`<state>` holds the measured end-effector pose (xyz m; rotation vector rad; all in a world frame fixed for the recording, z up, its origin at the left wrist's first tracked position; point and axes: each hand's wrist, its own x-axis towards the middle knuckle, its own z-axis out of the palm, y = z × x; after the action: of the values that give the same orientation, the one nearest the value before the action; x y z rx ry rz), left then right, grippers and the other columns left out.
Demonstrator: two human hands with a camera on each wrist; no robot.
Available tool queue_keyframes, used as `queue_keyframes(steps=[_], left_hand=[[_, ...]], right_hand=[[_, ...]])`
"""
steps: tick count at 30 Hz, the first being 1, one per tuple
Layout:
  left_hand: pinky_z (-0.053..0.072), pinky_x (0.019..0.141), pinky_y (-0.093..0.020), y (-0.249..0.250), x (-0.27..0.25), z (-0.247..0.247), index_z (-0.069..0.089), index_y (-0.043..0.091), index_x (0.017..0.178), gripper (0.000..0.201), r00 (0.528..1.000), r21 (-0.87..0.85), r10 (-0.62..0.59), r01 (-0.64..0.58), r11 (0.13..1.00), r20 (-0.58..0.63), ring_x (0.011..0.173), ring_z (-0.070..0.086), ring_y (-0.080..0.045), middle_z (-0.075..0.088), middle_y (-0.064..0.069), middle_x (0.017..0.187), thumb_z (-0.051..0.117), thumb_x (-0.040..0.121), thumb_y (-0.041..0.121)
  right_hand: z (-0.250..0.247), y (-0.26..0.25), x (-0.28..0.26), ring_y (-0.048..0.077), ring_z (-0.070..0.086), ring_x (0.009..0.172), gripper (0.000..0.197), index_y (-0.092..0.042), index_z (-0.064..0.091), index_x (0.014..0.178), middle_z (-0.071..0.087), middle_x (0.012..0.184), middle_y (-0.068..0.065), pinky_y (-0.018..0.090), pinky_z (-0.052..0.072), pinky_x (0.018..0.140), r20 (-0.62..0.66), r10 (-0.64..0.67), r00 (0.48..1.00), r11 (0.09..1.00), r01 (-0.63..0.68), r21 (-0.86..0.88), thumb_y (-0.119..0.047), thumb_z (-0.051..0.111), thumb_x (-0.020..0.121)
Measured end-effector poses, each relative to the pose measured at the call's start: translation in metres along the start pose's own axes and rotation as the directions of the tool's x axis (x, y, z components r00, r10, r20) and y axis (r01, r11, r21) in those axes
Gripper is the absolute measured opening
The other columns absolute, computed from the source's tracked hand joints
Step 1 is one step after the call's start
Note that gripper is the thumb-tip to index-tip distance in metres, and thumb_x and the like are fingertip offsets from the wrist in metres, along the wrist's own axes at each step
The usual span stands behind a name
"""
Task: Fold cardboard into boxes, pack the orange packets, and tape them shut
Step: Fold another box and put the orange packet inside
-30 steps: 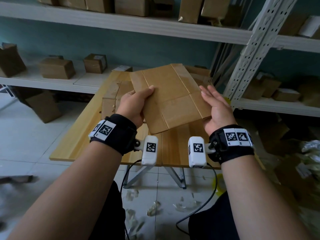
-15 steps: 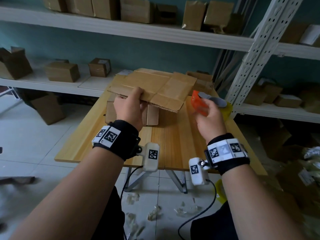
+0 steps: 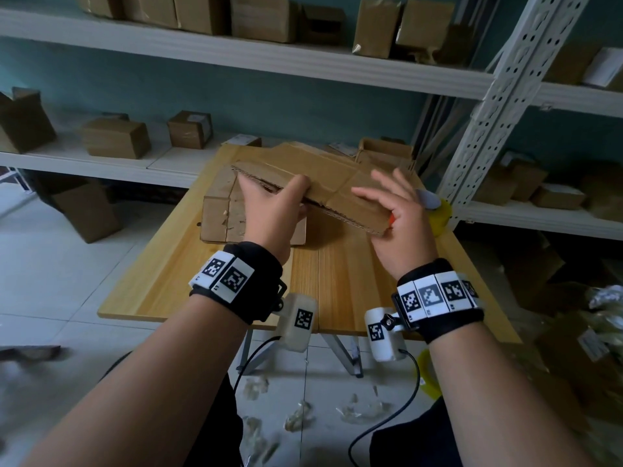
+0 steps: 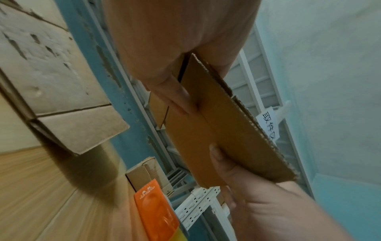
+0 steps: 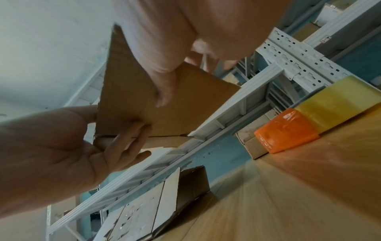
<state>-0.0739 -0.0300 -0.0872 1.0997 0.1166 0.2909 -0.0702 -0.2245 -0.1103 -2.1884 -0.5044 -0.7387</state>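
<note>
A flat, creased cardboard blank (image 3: pixel 337 190) hangs level above the wooden table (image 3: pixel 337 291). My left hand (image 3: pixel 286 193) grips its near left edge, thumb on top and fingers beneath. My right hand (image 3: pixel 387 203) holds the right end, with fingers spread over the top and the thumb (image 5: pixel 164 96) pressed against the underside. An orange packet (image 5: pixel 286 132) lies on the table to the right, only a sliver of it (image 3: pixel 391 219) showing past my right hand. A yellow tape roll (image 3: pixel 440 215) sits just behind the packet.
A stack of flat cardboard blanks (image 3: pixel 219 214) lies on the table's left half under the held blank. White metal shelves (image 3: pixel 236 55) with small brown boxes run behind and to the right. Scraps litter the tiled floor (image 3: pixel 303 416).
My right hand has let go of the orange packet, which now lies on the table, and has taken the right end of the cardboard. The blank has tipped down to nearly level.
</note>
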Motion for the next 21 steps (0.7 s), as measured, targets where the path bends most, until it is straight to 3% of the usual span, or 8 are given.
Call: queue_keyframes(steps=[3, 6, 8, 9, 12, 15, 18, 21], left_hand=[[0.066, 0.084, -0.04, 0.002, -0.002, 0.001, 0.035, 0.016, 0.142, 0.054, 1.0, 0.05, 0.006, -0.007, 0.999, 0.023, 0.102, 0.078, -0.03, 0.069, -0.018, 0.122, 0.065, 0.098, 0.011], [0.064, 0.095, -0.043, 0.003, 0.003, -0.003, 0.045, 0.016, 0.126, 0.031, 0.999, 0.099, 0.034, -0.031, 0.995, -0.022, 0.118, 0.07, -0.03, 0.065, -0.017, 0.129, 0.063, 0.102, 0.021], [0.058, 0.104, -0.043, 0.001, 0.011, -0.008, 0.046, 0.017, 0.137, 0.044, 0.996, 0.109, 0.084, -0.084, 0.99, 0.0, 0.122, 0.068, -0.023, 0.066, -0.009, 0.132, 0.064, 0.102, 0.037], [0.055, 0.109, -0.045, 0.001, 0.014, -0.009, 0.044, 0.018, 0.144, 0.06, 0.994, 0.122, 0.106, -0.109, 0.987, 0.03, 0.125, 0.066, -0.02, 0.065, -0.005, 0.137, 0.066, 0.099, 0.051], [0.046, 0.118, -0.052, -0.001, 0.022, -0.013, 0.034, 0.023, 0.159, 0.113, 0.979, 0.269, 0.177, -0.197, 0.943, 0.1, 0.142, 0.053, -0.022, 0.052, -0.006, 0.157, 0.07, 0.073, 0.088], [0.043, 0.12, -0.046, -0.004, 0.029, -0.019, 0.041, 0.027, 0.151, 0.116, 0.945, 0.338, 0.229, -0.3, 0.892, 0.234, 0.142, 0.052, -0.017, 0.053, 0.0, 0.153, 0.083, 0.059, 0.083], [0.04, 0.114, -0.018, -0.003, 0.032, -0.023, 0.043, 0.028, 0.146, 0.119, 0.912, 0.35, 0.229, -0.349, 0.869, 0.341, 0.136, 0.05, 0.001, 0.052, 0.009, 0.149, 0.092, 0.047, 0.074], [0.039, 0.12, -0.027, -0.006, 0.031, -0.022, 0.041, 0.021, 0.15, 0.114, 0.91, 0.421, 0.212, -0.359, 0.833, 0.358, 0.138, 0.05, -0.005, 0.052, 0.006, 0.15, 0.098, 0.054, 0.047]], right_hand=[[-0.003, 0.003, 0.0, 0.015, 0.064, 0.129, 0.042, -0.015, 0.076, 0.124, 0.073, 0.13, 0.004, 0.04, 0.048, 0.115, -0.024, -0.081, 0.996, 0.989, 0.083, 0.12, 0.007, 0.074, 0.088], [-0.009, 0.003, -0.002, 0.011, 0.068, 0.123, 0.056, -0.012, 0.077, 0.123, 0.074, 0.125, 0.001, 0.028, 0.051, 0.11, -0.039, -0.114, 0.993, 0.988, 0.118, 0.1, 0.024, 0.067, 0.081], [-0.013, 0.005, -0.002, 0.008, 0.069, 0.121, 0.05, -0.009, 0.077, 0.121, 0.075, 0.123, 0.0, 0.025, 0.051, 0.108, -0.083, -0.128, 0.988, 0.984, 0.137, 0.118, 0.022, 0.07, 0.083], [-0.015, 0.007, 0.0, 0.007, 0.069, 0.119, 0.043, -0.006, 0.078, 0.12, 0.075, 0.122, 0.0, 0.025, 0.052, 0.107, -0.113, -0.123, 0.986, 0.98, 0.139, 0.144, 0.018, 0.073, 0.085], [-0.017, 0.016, 0.009, 0.015, 0.074, 0.113, 0.03, -0.001, 0.079, 0.114, 0.077, 0.117, 0.005, 0.042, 0.059, 0.102, -0.185, -0.047, 0.982, 0.952, 0.1, 0.289, 0.01, 0.078, 0.087], [-0.017, 0.026, 0.017, 0.027, 0.077, 0.106, 0.029, 0.001, 0.08, 0.109, 0.079, 0.112, 0.011, 0.055, 0.061, 0.094, -0.22, 0.025, 0.975, 0.931, 0.058, 0.361, 0.01, 0.082, 0.082], [-0.015, 0.036, 0.017, 0.027, 0.077, 0.106, 0.03, -0.006, 0.082, 0.108, 0.08, 0.111, 0.009, 0.054, 0.06, 0.095, -0.21, 0.117, 0.971, 0.916, -0.024, 0.401, 0.0, 0.088, 0.079], [-0.014, 0.038, 0.015, 0.019, 0.077, 0.105, 0.033, -0.012, 0.083, 0.108, 0.08, 0.11, 0.004, 0.045, 0.062, 0.094, -0.173, 0.207, 0.963, 0.904, -0.121, 0.41, -0.007, 0.092, 0.077]])
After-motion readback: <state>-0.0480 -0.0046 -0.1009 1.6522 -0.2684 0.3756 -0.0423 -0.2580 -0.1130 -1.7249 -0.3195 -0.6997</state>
